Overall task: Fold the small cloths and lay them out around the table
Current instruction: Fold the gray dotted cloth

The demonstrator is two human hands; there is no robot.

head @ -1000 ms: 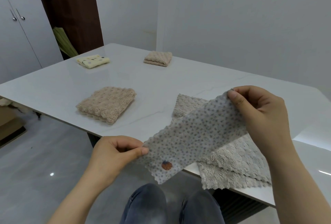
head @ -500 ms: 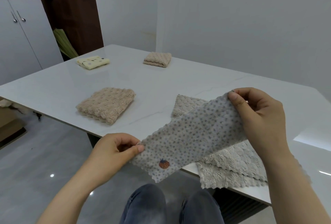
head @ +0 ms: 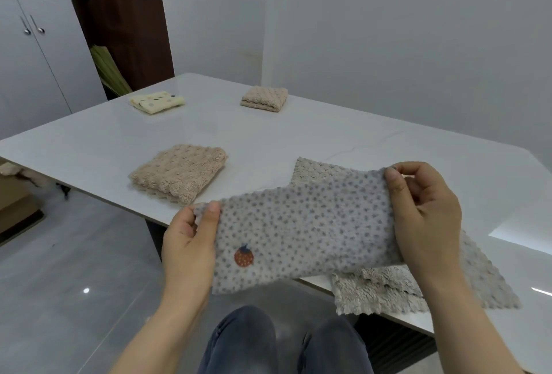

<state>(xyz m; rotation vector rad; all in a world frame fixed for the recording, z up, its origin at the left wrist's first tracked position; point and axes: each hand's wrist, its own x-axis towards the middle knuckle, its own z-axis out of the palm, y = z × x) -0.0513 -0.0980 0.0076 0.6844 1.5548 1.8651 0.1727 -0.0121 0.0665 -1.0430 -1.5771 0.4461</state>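
Dotted cloth stretched between my two hands, just above the near edge of the table.

It looks light, soft and limp, so I judge it will sag and crumple unless I take it by the short ends or corners. My left hand pinches the left end, thumb on top and fingers curled behind. My right hand pinches the right end the same way. A loose beige cloth lies beneath it, draped over that near edge.
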